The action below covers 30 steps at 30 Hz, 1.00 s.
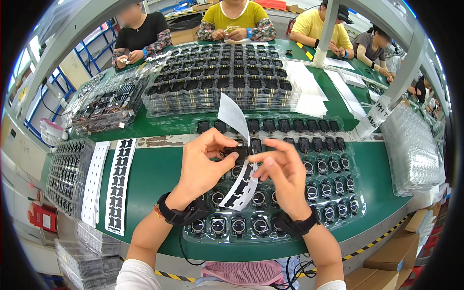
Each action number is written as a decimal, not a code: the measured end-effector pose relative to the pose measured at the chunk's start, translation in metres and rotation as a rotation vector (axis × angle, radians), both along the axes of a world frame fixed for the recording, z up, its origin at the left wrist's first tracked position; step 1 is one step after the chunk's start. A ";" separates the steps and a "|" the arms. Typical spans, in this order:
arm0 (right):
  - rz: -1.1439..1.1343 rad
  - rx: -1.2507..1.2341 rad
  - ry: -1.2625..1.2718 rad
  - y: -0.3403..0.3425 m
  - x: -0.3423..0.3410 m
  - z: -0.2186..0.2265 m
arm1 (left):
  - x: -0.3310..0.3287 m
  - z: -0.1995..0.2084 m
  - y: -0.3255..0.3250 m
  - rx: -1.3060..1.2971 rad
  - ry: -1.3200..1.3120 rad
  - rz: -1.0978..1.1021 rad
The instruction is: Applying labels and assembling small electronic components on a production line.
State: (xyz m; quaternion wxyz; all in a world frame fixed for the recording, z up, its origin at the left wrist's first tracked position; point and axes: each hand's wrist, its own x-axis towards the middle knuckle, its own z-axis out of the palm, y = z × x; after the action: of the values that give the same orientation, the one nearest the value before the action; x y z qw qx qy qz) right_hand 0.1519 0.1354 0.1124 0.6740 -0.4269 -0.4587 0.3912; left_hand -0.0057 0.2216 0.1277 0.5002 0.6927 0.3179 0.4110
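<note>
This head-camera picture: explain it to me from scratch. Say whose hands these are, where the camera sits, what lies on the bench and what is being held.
The camera is worn on a person's head and looks down, so the two bare forearms rising from the lower edge are that person's own. The wide lens bends straight edges near the rim.

The left hand pinches a small black plastic part between thumb and fingers. The right hand meets it there, at a long white backing strip of black die-cut stickers that curls up between both hands. Each wrist carries a black wrist strap.

Beneath lies a clear plastic tray of small black round-lens modules on the green bench top. To the left lie more white sticker strips; behind stand stacked clear trays of black parts. Other people work across the bench.
</note>
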 end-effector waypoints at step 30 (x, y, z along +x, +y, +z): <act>-0.173 0.089 -0.700 0.004 0.007 -0.007 | -0.044 -0.013 0.047 0.331 0.866 -0.041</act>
State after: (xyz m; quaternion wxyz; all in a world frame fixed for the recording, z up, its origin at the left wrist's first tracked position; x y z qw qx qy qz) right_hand 0.1584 0.1395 0.1052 0.5248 -0.5423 -0.6405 0.1425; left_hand -0.0496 0.2683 0.1151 0.2120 0.8773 0.4138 0.1189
